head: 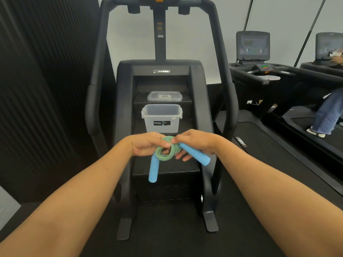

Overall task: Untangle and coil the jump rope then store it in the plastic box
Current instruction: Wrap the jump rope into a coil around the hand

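Observation:
The jump rope point(168, 153) is a green-and-blue braided cord wound into a small coil, held between both hands above the lower steps of a stair machine. My left hand point(146, 144) grips the coil's left side. My right hand point(194, 143) pinches the coil's top right, and one blue handle point(196, 154) lies across its fingers. The other blue handle point(153, 169) hangs straight down from the coil. Just beyond the hands, the clear plastic box point(161, 117) stands open and empty on a step. Its lid point(164, 96) lies on the step above.
The black stair machine point(163, 71) has side rails left and right of my arms. Treadmills point(259, 75) stand to the right, with a person's legs point(326, 115) on a far one. A dark ribbed wall is on the left.

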Available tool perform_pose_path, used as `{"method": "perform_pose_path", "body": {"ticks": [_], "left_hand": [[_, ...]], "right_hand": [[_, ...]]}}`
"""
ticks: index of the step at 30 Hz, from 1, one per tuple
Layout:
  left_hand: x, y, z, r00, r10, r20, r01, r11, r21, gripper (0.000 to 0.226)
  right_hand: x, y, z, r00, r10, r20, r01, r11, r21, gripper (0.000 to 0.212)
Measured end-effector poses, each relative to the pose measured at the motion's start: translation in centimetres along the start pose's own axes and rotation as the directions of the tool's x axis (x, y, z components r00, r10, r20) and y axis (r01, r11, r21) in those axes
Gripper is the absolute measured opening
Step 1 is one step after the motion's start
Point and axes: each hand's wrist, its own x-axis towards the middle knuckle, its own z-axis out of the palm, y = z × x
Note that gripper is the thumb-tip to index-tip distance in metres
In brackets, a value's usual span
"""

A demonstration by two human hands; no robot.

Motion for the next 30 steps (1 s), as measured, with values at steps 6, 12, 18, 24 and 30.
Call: {"method": "perform_pose_path", "body": {"ticks": [6,12,18,24,30], "left_hand": [[0.8,1.5,0.4,0.996,0.035,-0.078,-0.037,0.999,-0.020,0.033],[1.5,0.5,-0.4,0.971,0.146,-0.187,-0.180,0.967,-0.179,0.053],[3.0,0.2,-0.1,0.884,0.064,-0.464,-0.189,0.955,-0.229,0.038],[3.5,0.1,0.5,0.824,-0.023,-0.567,-0.141,0.960,-0.243,0.029],[6.1,0.8,2.1,0.649,-0.055,-0.759,-0.206,0.947,-0.245,0.020]], "right_hand": [[0.9,1.8,0.4,0.995,-0.079,-0.060,0.089,0.981,0.174,0.048],[2.8,2.8,1.9,0.939,-0.083,-0.334,0.226,0.880,0.417,0.035],[4.4,3.3,2.6,0.874,0.099,-0.476,0.207,0.809,0.550,0.025],[4.0,4.4,2.4,0.856,0.147,-0.496,0.163,0.833,0.529,0.014],[5.6,3.9,2.2,0.832,0.240,-0.499,0.157,0.762,0.628,0.030]]}}
